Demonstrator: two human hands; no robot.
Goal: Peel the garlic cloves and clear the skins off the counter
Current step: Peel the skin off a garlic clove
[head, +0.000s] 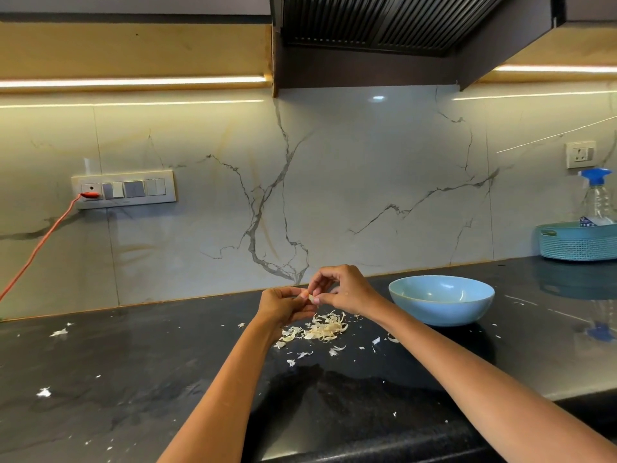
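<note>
Head cam: your left hand and right hand meet above the black counter, w/ a small pale garlic clove pinched between them. Left fingers are curled in around the clove from the left side; right thumb and forefinger are nipped onto it from above, the other right fingers bent loosely. Can't tell how much skin is on the clove, it's too small. Directly under your hands, a pile of skins lies on the counter, w/ loose flakes scattered round it toward the front and right, plus a few strays far left near the counter's edge. Light blue bowl sits on the counter just right of your right hand, apart from the pile; its contents aren't clear. Far right, by the marble backsplash, a teal basket w/ a spray bottle standing in it. An orange cord is plugged into the switch panel at left.
</note>
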